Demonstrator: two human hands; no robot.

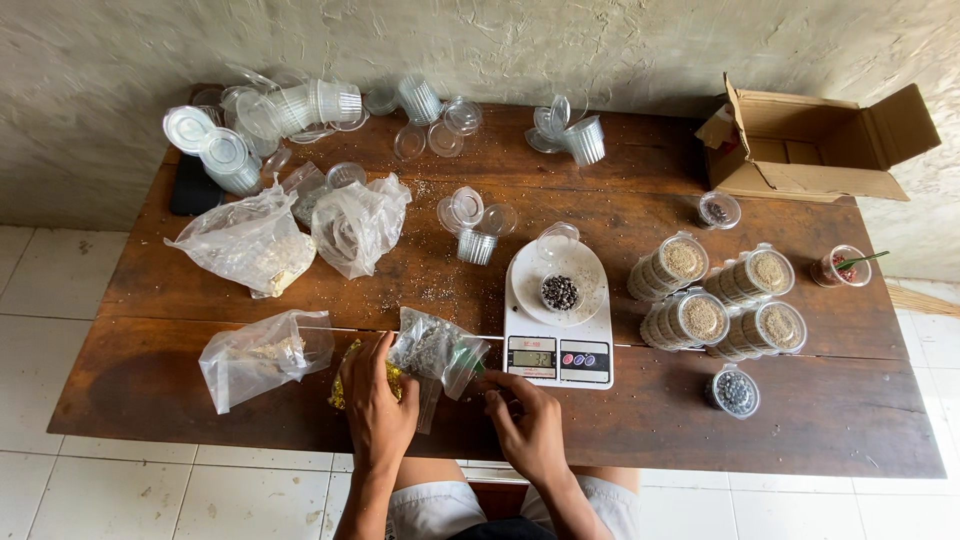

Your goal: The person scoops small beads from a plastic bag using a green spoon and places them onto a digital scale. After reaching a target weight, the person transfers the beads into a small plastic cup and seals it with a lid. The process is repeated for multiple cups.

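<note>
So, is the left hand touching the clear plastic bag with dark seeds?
Touching. The head view shows the left hand with its fingers laid on the clear bag of dark seeds, beside the white kitchen scale.

Looks steeply down from head height onto the whole wooden table (300,400), facing the plastered wall (600,40), moderately near.

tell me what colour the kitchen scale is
White, with a round white platform; the kitchen scale shows in the head view, right of both hands.
</note>
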